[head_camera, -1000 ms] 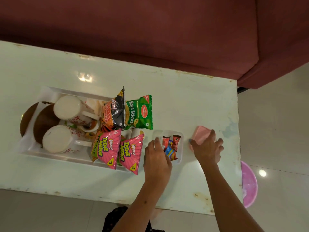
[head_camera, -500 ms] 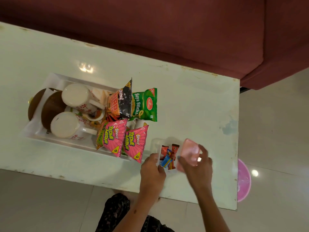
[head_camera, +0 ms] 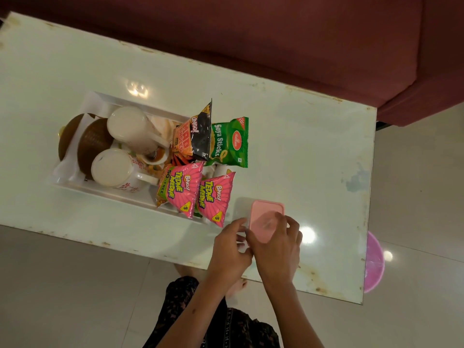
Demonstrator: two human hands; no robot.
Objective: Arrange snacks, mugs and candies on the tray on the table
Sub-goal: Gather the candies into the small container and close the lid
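A white tray [head_camera: 100, 194] on the table holds two white mugs [head_camera: 133, 129] [head_camera: 113, 168], brown saucers [head_camera: 94, 139] and several snack packets: two pink ones [head_camera: 182, 189], a green one [head_camera: 231, 143] and a black-orange one [head_camera: 194, 135]. Right of the tray stands a small clear candy box [head_camera: 241, 204], now covered by a pink lid [head_camera: 265, 217]. My right hand [head_camera: 276, 249] presses on the lid from the near side. My left hand [head_camera: 231, 249] holds the box's left near corner. The candies are hidden under the lid.
The white table [head_camera: 301, 151] has worn edges; its near edge runs just under my hands. A dark red sofa [head_camera: 276, 33] stands behind it. A pink basin [head_camera: 374, 264] sits on the floor at the right. My patterned clothing [head_camera: 213, 322] shows below.
My right hand carried the pink lid from the table's right side onto the candy box, covering the candies. My left hand stayed at the box's left side.
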